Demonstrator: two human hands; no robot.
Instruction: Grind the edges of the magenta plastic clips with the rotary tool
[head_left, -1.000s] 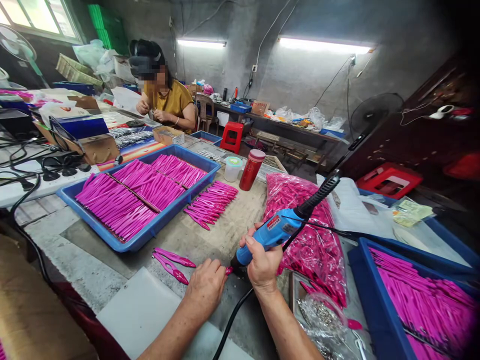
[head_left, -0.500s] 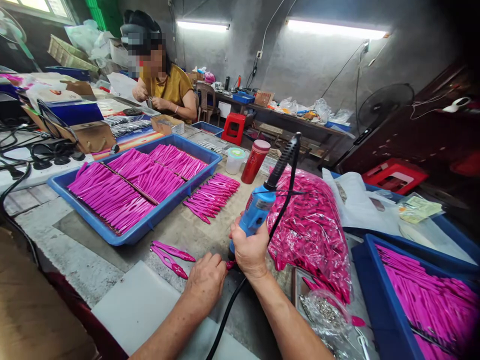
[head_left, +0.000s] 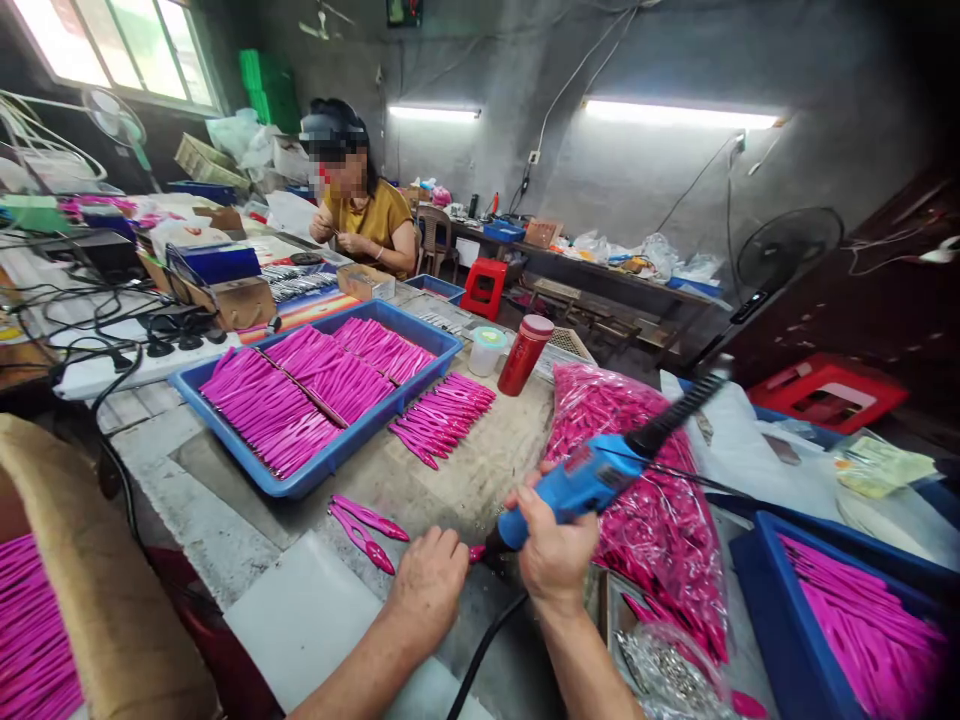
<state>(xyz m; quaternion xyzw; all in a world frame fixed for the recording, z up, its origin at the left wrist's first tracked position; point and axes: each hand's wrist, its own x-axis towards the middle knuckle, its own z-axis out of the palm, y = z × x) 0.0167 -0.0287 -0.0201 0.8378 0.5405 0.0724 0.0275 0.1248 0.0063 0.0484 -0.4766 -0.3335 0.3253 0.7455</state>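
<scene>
My right hand is wrapped round a blue electric screwdriver, tilted with its black cable end up to the right. Its dark tip meets a pink piece whose end sticks out from my left hand. The fingers of my left hand are closed over the rest of that piece, mostly hidden. Left of this hand lies a pink clip-shaped piece with two arms. Behind, a row of similar pink pieces rests on the table.
A blue tray of pink parts stands at the left. To the right are a clear bag of pink parts, a bag of small metal parts and another blue bin. A person sits across the table.
The screwdriver has gone from nearly upright to leaning far right, its tip still at the pink piece. The view has shifted, so more of the left side and the window shows.
</scene>
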